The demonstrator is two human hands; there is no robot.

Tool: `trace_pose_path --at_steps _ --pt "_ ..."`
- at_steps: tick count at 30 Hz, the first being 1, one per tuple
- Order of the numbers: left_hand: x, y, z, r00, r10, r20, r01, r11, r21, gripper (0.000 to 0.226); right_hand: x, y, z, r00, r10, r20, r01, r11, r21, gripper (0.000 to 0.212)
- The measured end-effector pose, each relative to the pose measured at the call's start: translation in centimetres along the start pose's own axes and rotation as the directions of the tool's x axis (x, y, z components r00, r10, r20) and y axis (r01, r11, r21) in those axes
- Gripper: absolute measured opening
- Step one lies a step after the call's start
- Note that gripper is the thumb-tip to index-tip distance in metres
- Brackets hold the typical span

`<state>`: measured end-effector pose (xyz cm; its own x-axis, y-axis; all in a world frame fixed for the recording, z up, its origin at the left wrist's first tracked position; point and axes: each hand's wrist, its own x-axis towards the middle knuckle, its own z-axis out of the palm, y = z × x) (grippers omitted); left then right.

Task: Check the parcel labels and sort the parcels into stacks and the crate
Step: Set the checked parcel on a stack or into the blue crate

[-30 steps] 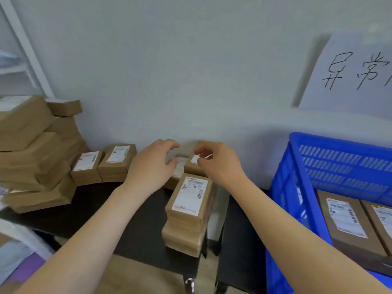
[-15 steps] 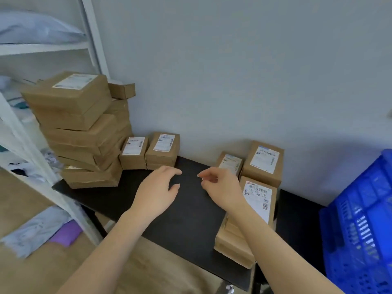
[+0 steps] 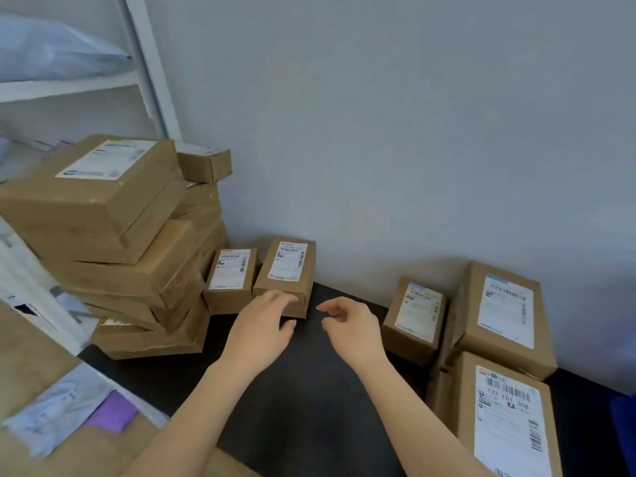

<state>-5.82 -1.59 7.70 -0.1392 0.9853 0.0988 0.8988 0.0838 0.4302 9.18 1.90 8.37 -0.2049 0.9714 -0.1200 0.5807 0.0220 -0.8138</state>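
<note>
Black table point(image 3: 309, 418): left hand point(image 3: 261, 333) and right hand point(image 3: 354, 330) hover over its middle, fingers loosely curled, empty. Left fingertips reach the small labelled parcel point(image 3: 287, 270) at the table's back; contact unclear. Tall parcel stack point(image 3: 113, 242) sits at the table's left end.

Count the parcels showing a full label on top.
6: top parcel of the left stack; two small parcels beside that stack; three right-side parcels. Stacks may hide more.
</note>
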Motion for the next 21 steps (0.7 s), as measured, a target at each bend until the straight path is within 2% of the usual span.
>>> trace_pose_path --at_steps 7,14,18,21 --pt "2.7 -2.4 2.4 0.999 -0.027 0.037 0.029 0.998 -0.048 0.046 3.2 1.8 2.1 0.993 0.117 0.003 -0.117 0.993 0.027 0.028" --pt "6.8 -5.9 2.1 0.998 -0.037 0.044 0.044 0.987 -0.154 0.054 7.9 -0.3 3.9 0.980 0.194 -0.041 -0.193 0.981 0.023 0.032" --pt "9.7 -7.7 2.4 0.993 -0.036 0.111 0.061 0.970 -0.234 0.059 10.5 -1.3 5.5 0.962 0.272 -0.017 -0.272 0.962 0.000 0.043" --pt "11.4 -9.0 2.8 0.980 -0.101 0.170 0.153 0.931 -0.332 0.062 12.3 -1.7 7.0 0.935 0.353 0.027 -0.353 0.936 0.003 0.056"
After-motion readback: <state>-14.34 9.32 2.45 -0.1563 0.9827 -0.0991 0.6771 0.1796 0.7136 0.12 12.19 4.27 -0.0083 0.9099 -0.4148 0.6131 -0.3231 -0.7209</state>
